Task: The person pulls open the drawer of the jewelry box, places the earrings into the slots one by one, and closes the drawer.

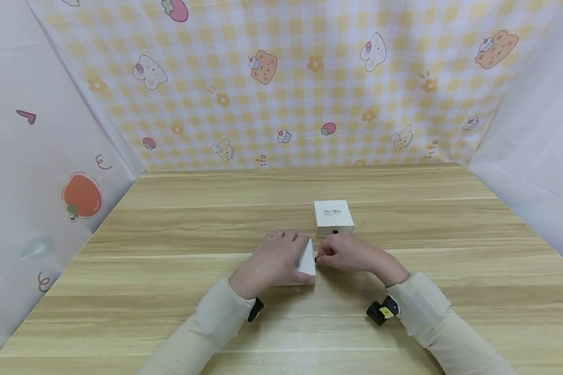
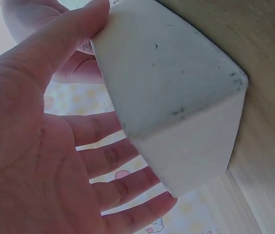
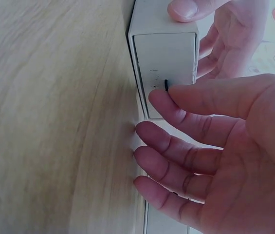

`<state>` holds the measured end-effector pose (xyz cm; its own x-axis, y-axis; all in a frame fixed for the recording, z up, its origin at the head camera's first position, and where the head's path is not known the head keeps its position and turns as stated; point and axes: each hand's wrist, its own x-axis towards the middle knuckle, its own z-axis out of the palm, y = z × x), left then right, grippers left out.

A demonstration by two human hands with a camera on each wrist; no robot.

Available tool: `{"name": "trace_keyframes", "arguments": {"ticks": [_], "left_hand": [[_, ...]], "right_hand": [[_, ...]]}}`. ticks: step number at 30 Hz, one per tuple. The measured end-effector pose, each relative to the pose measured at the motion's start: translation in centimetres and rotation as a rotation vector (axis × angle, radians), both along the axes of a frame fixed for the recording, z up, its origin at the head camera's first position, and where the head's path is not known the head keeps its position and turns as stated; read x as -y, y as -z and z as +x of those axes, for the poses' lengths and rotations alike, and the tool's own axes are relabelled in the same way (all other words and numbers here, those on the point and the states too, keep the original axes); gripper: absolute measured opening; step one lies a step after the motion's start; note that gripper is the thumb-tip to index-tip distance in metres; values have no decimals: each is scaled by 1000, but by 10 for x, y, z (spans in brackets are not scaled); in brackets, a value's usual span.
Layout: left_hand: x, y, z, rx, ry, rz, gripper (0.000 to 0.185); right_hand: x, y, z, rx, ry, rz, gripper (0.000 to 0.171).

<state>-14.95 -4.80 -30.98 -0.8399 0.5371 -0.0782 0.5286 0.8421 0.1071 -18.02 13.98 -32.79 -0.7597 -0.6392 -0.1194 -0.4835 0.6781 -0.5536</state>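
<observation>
On the wooden table [image 1: 169, 234], my left hand [image 1: 281, 258] grips a small white box [image 1: 306, 264], tipped up on its edge. In the left wrist view the thumb [image 2: 64, 39] lies on one face of the box [image 2: 176, 97] and the fingers spread behind it. My right hand [image 1: 326, 256] is at the box's end face [image 3: 164, 63], where thumb and forefinger pinch a small black tab [image 3: 166, 86]. A second white box [image 1: 333, 216] with fine lettering on its lid stands just behind the hands, untouched.
Bare wood stretches to both sides and toward the near edge. A yellow checked cloth with cartoon animals [image 1: 286, 78] hangs behind the table, and pale sheets close off the left and right sides.
</observation>
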Motion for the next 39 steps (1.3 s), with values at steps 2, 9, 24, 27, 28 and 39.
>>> {"name": "trace_keyframes", "arguments": {"ticks": [2,9,24,27,28,39], "left_hand": [[0,0,0,1,4,-2,77],[-1,0,0,23,6,2,81],[-1,-1,0,43,5,3,82],[-1,-1,0,47,4,9,83],[-1,-1,0,47,5,10,83],[0,-2,0,49,1,17,84]], "right_hand": [[0,-1,0,1,-6,2,12],[-2,-2,-1,-9,-29,0,11],[-3,-4,-1,12,-19,13,12],[-3,-6,-1,18,-13,21,12],[-3,-6,-1,18,-13,23,12],[-5,-5,-4,46,-13,18,14]]}}
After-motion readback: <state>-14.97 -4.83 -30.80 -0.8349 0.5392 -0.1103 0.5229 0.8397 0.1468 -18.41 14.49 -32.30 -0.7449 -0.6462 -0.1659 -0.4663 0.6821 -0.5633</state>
